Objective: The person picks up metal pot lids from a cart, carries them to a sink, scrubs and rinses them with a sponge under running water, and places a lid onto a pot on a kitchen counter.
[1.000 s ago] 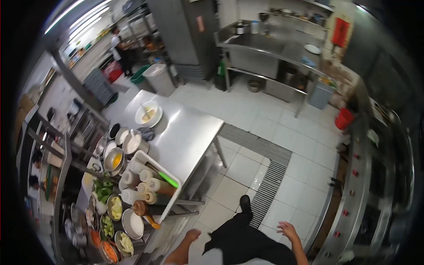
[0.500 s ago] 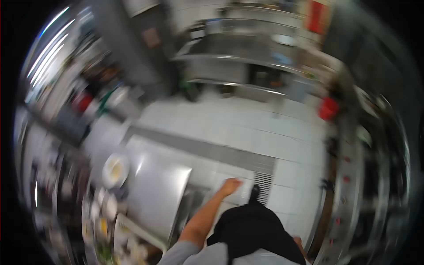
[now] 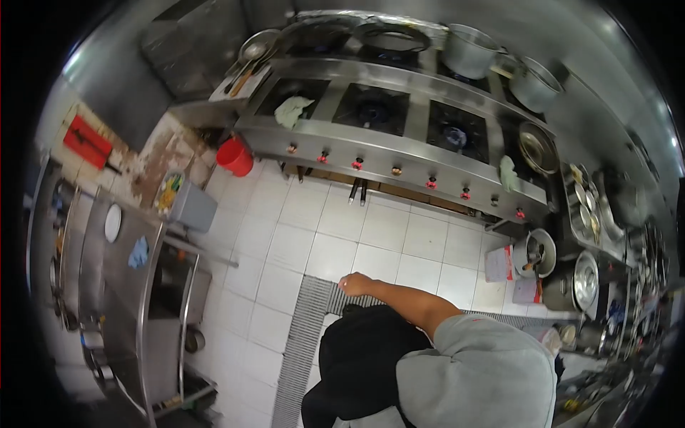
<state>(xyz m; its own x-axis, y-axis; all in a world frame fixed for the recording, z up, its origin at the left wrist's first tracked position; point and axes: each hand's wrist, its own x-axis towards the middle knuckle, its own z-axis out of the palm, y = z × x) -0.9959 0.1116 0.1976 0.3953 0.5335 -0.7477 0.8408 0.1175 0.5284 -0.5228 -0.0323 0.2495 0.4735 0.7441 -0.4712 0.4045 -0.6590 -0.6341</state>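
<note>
My right hand (image 3: 354,284) reaches in from the right at the end of a bare forearm and a grey short sleeve. It hangs above the floor grate (image 3: 294,357), its fingers curled together, and no object shows in it. My left hand is out of the frame. Nothing in view is touched by the visible hand.
Ahead stands a steel stove (image 3: 399,167) with burners and red knobs, bearing large pots (image 3: 469,51). Two handles (image 3: 357,191) stick out under it. A red bucket (image 3: 234,157), grey bin (image 3: 193,205) and steel table (image 3: 118,285) are left; a lidded pot (image 3: 585,282) stands right.
The view has swung right from the prep table to the stove. My left hand has left the frame. My right arm now reaches across, its fingers curled where they were apart earlier.
</note>
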